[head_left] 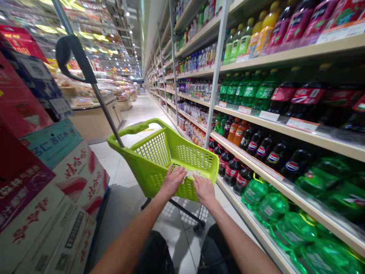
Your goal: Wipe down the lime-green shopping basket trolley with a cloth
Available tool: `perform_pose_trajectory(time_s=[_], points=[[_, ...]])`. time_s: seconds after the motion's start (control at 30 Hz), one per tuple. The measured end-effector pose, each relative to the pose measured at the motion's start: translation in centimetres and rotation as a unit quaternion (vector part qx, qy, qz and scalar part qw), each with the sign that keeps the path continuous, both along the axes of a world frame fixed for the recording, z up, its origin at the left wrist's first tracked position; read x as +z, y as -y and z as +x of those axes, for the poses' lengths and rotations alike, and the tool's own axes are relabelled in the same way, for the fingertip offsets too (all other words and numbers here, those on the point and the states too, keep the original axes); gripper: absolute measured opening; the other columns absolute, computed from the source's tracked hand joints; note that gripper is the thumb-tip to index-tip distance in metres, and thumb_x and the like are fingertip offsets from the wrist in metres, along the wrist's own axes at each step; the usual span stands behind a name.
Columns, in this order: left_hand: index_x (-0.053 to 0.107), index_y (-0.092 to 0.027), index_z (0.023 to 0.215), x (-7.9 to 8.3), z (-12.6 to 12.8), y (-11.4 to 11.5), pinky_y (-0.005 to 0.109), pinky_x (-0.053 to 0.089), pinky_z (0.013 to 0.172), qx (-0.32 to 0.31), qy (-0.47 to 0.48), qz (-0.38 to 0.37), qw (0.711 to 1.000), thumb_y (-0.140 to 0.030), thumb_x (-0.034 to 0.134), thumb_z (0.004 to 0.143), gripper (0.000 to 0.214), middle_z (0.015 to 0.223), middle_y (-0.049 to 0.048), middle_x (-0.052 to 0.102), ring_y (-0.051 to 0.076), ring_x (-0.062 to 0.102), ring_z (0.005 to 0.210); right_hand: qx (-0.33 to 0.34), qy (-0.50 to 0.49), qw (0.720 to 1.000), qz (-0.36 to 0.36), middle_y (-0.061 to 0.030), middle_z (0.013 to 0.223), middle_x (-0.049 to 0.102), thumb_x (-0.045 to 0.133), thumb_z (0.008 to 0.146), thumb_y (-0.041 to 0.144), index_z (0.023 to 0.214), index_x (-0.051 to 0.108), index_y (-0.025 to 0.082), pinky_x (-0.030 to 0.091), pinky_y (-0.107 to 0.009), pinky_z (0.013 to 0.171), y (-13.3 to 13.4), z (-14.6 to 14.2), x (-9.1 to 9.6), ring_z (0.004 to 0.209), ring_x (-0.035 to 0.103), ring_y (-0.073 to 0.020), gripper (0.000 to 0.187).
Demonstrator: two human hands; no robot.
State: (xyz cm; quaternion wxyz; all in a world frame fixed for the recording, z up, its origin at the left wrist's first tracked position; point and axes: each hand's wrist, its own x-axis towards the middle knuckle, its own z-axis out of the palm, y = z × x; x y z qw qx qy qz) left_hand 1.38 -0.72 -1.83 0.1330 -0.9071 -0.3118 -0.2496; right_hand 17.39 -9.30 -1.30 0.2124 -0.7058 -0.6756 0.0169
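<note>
Both my hands are at the near side of a lime-green wheeled shopping basket (148, 179). My left hand (174, 179) reaches over the rim, fingers bent together at one end of a pale, speckled thing (189, 174). At its other end is my right hand (204, 188), its fingers curled down over it. Thin and whitish, this thing spans the gap between the hands; its kind is too blurred to tell. A grey metal pull handle (105, 106) with a dark grip slants up from the basket's left end. The basket's perforated floor shows beyond my hands.
Close on the right stand shelves (285, 110) of soft drinks. Large green bottles (293, 228) fill the bottom shelf, with cola bottles (236, 171) farther along. Stacked drink cartons (57, 190) rise on the left. A tiled aisle (139, 99) runs ahead past display counters (94, 118).
</note>
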Motion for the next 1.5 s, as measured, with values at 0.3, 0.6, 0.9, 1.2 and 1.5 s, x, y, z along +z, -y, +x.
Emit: perform_pose_trajectory(time_s=[0.3, 0.6, 0.9, 1.2, 1.5], points=[[0.055, -0.021, 0.111, 3.4, -8.6, -1.7, 0.049, 0.017, 0.104, 0.091, 0.013, 0.034, 0.995, -0.015, 0.035, 0.086, 0.032, 0.12, 0.0078, 0.056, 0.022, 0.047, 0.116, -0.03, 0.041, 0.999, 0.017, -0.0054, 0.104, 0.064, 0.034, 0.089, 0.031, 0.105, 0.059, 0.021, 0.032, -0.033, 0.084, -1.1, 3.8, -0.4, 0.099, 0.055, -0.0199, 0.031], [0.055, -0.023, 0.109, 4.9, -10.1, -0.3, 0.044, 0.014, 0.107, 0.048, -0.057, 0.048, 0.996, -0.015, 0.037, 0.085, 0.031, 0.117, 0.0052, 0.059, 0.018, 0.05, 0.113, 0.017, 0.066, 0.997, 0.034, -0.0034, 0.095, 0.065, 0.04, 0.087, 0.034, 0.109, 0.058, 0.025, 0.032, -0.029, 0.072, -2.8, 1.5, 0.0, 0.09, 0.056, -0.0193, 0.029], [0.054, -0.019, 0.11, 8.1, -16.0, 1.0, 0.044, 0.024, 0.102, 0.186, 0.023, 0.058, 0.981, -0.009, 0.034, 0.082, 0.036, 0.119, 0.0093, 0.056, 0.02, 0.049, 0.112, 0.004, 0.056, 0.995, 0.085, -0.0034, 0.095, 0.065, 0.04, 0.087, 0.033, 0.108, 0.058, 0.025, 0.029, -0.03, 0.074, -2.7, 1.0, -1.4, 0.089, 0.054, -0.0197, 0.029], [0.057, -0.021, 0.104, 7.4, -11.4, 0.5, 0.04, 0.034, 0.097, 0.115, -0.01, -0.02, 0.993, -0.005, 0.038, 0.077, 0.037, 0.114, 0.0071, 0.059, 0.019, 0.053, 0.105, 0.028, 0.03, 0.993, 0.109, -0.0028, 0.098, 0.065, 0.038, 0.087, 0.028, 0.104, 0.059, 0.024, 0.029, -0.031, 0.079, -2.2, 2.2, -1.5, 0.092, 0.054, -0.0178, 0.028], [0.056, -0.019, 0.104, 5.6, -8.8, 1.3, 0.039, 0.034, 0.097, 0.15, 0.052, -0.013, 0.987, -0.006, 0.037, 0.078, 0.034, 0.112, 0.0082, 0.059, 0.019, 0.053, 0.105, 0.022, 0.005, 0.994, 0.111, -0.003, 0.101, 0.064, 0.034, 0.088, 0.027, 0.101, 0.06, 0.023, 0.027, -0.033, 0.084, -2.1, 1.9, -1.8, 0.095, 0.053, -0.0183, 0.029]])
